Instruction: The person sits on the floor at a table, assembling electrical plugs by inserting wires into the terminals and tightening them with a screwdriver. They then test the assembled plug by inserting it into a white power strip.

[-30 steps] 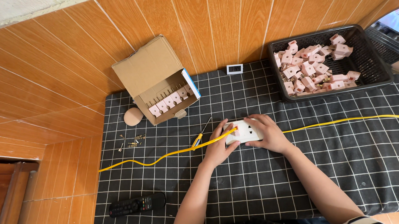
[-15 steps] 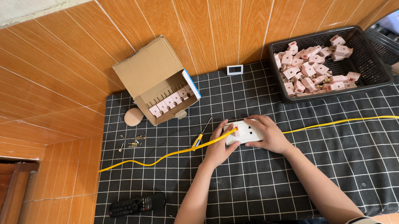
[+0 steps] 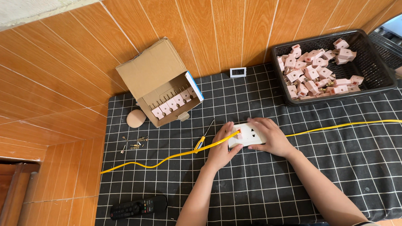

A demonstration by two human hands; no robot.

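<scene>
With socket (image 3: 248, 136) steadied flat on tabletop (image 3: 345, 166): left hand (image 3: 221, 150) and right hand (image 3: 268, 137), fingers pinching its edges; yellow wire (image 3: 167, 158) across.

Bench (image 3: 354, 174) under a black cloth with a white grid, set against orange wooden panelling (image 3: 216, 28). Far left: open cardboard box (image 3: 157, 79) lying on its side, holding a row of pink parts (image 3: 174, 103). Just left of it, a round tan knob (image 3: 136, 118); nearer, a scatter of small brass screws (image 3: 134, 143). Far right: black mesh basket (image 3: 377, 62) heaped with pink parts (image 3: 317, 75). Far centre: small white frame (image 3: 238, 72) touching the wall. Near left: black remote control (image 3: 138, 206) lying flat.
</scene>
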